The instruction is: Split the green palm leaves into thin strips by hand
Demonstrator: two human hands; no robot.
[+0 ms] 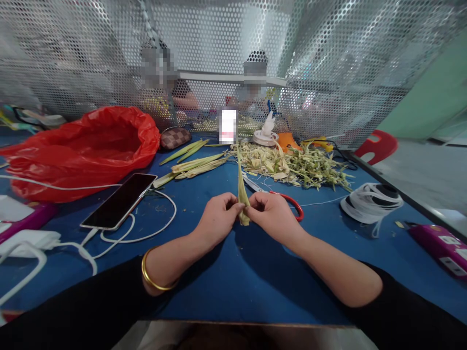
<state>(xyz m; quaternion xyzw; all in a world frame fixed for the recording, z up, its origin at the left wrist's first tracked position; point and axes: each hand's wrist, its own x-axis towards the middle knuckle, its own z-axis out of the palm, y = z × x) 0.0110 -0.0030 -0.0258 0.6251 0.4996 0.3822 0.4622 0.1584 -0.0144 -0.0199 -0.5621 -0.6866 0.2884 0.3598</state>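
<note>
At the middle of the table, my left hand [221,214] and my right hand [272,214] pinch the lower end of a long pale green dried leaf [242,189], which looks like a husk. The fingertips of both hands nearly meet on it, and its narrow tip points away from me. Partly hidden behind my right hand lie red-handled scissors [297,206], blades towards the back left. Several more long leaves [199,166] lie to the left, beyond my left hand. Past my right hand spreads a heap of cut, dried plant pieces [292,165].
A red plastic bag [51,167] stands open at left, near a phone [120,201] with white cables. A checkered pouch [175,138] sits behind. On the right are a spool of white cord [372,201] and a purple power strip [440,245]. People sit beyond the perforated screen [222,43].
</note>
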